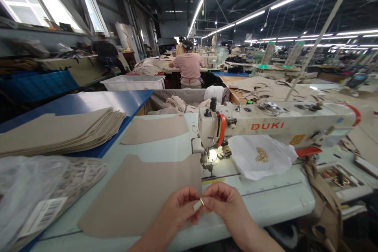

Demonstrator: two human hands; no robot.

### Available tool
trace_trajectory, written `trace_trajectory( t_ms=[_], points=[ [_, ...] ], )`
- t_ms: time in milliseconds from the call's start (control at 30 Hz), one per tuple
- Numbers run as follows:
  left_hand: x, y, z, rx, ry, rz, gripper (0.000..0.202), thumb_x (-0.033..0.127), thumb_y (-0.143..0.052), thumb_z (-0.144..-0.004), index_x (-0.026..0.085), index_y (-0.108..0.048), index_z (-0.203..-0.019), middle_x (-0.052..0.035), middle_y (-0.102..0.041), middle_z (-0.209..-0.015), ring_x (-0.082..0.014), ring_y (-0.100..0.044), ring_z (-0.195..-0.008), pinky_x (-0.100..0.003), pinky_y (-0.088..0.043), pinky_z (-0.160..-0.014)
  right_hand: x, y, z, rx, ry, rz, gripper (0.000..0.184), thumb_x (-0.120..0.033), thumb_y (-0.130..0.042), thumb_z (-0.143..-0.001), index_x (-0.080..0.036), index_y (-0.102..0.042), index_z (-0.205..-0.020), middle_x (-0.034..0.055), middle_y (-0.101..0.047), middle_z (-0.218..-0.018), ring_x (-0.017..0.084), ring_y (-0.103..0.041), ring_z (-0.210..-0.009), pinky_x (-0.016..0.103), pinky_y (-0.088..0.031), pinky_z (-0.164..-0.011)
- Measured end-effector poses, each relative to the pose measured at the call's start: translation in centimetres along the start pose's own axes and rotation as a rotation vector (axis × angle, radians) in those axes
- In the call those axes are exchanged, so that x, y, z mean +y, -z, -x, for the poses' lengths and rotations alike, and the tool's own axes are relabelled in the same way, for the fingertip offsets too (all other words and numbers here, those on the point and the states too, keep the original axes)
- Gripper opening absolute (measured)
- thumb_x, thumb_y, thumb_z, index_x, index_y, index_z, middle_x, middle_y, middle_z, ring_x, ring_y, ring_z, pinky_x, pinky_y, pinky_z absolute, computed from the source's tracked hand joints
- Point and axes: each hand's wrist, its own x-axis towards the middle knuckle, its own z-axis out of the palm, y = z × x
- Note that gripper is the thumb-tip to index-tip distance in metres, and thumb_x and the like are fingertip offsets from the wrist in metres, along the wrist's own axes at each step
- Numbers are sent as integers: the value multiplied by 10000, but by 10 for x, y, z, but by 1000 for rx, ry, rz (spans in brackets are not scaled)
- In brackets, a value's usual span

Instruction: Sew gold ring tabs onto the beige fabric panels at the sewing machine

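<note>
Close together over the front edge of the sewing table [265, 201], my two hands pinch a small pale tab [197, 205] with a gold-coloured metal ring [202, 201] on it. My left hand [180, 206] grips the tab's left part. The fingertips of my right hand [224, 204] close on the ring end. Under and left of my hands lies a flat beige panel [138, 193], with a smaller beige panel [155, 129] behind it. The sewing machine [239, 124] stands ahead, its lamp lit. Beside its needle, a white plastic bag [248, 167] carries several gold rings [261, 155].
A stack of beige panels [59, 130] rests on a blue board [130, 100] at left, with a clear plastic bag [50, 181] in front. Beige straps [326, 201] hang at right by a parts tray [342, 195]. A person in pink [189, 67] sits farther ahead.
</note>
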Motion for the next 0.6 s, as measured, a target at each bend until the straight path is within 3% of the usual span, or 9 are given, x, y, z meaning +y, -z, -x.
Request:
trace_trajectory(
  t_ms=[267,500,600],
  points=[
    [9,-2,0,-23,-20,11,538,548,-828,-423,172,-542,-680,22,-558,-594,-113,-497,-559,-220,-365,-503,6,0,0,-7,22,6,394,-457,-844,-521,-157,-618,-637,-8,-617,-537,110,-558,-500,229,-438,-525],
    [1,3,-4,-41,-43,-49,466,523,-775,-499,175,-494,-629,41,-493,-532,-91,-422,-510,-228,-335,-526,10,-1,-3,-12,36,5,409,-466,-835,-531,-166,-574,-628,-21,-591,-537,107,-540,-505,225,-415,-528],
    [-3,8,-4,-60,-34,-117,382,456,-714,-544,183,-459,-627,40,-482,-535,-100,-409,-520,-232,-303,-522,7,0,1,-64,37,92,390,-495,-778,-610,-171,-571,-672,-13,-590,-574,125,-553,-544,242,-424,-555]
  ],
)
